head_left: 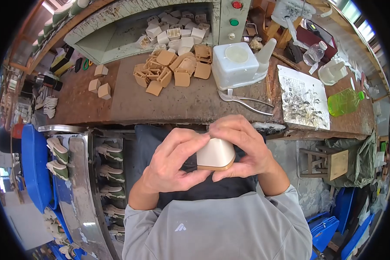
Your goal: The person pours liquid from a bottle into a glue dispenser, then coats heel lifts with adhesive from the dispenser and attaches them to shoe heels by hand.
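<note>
A cream-coloured block-like piece (215, 154) with a tan layer along its lower edge is held over my lap, in front of the bench edge. My left hand (177, 159) grips it from the left, fingers curled over the top and thumb at the lower edge. From the right, my right hand (242, 149) wraps round the same piece, its thumb under the near edge. Beyond on the bench lie a pile of tan pieces (184, 71) and, behind them, a heap of white pieces (186, 43) in an open metal housing (95, 45).
Pliers (247, 103) lie near the bench edge beside a white container (234, 65). Farther right are a stained sheet (303, 97) and a green bottle (344, 102). A shoe rack (80, 186) stands left, a wooden stool (337, 164) right.
</note>
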Motion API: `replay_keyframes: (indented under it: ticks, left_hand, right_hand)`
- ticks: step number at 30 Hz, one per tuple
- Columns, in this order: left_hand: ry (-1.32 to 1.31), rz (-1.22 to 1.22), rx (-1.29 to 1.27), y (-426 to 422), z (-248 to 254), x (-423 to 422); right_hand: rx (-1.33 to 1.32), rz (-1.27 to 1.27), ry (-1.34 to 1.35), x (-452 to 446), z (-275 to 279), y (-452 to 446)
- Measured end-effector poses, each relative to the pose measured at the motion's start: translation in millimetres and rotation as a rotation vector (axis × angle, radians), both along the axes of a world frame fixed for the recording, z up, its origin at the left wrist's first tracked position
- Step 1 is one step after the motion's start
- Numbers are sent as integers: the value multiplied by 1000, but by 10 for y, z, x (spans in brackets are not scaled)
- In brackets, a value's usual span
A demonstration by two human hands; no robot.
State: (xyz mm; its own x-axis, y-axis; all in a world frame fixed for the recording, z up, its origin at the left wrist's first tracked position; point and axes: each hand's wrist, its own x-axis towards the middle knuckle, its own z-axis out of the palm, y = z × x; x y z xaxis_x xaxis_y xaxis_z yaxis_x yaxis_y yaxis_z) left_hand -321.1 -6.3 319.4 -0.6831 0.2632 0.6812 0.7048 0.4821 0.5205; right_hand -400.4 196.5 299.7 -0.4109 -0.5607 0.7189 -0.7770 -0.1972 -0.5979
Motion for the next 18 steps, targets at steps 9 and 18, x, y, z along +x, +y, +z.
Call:
replay_keyframes:
  ticks: [9, 18]
  left_hand:
    - [-62, -123, 131, -21, -28, -39]
    - [-81, -128, 175, -41, -174, -84]
  right_hand:
    - [-202, 87, -183, 101, -121, -131]
    - [-237, 83, -338, 127, -250, -181]
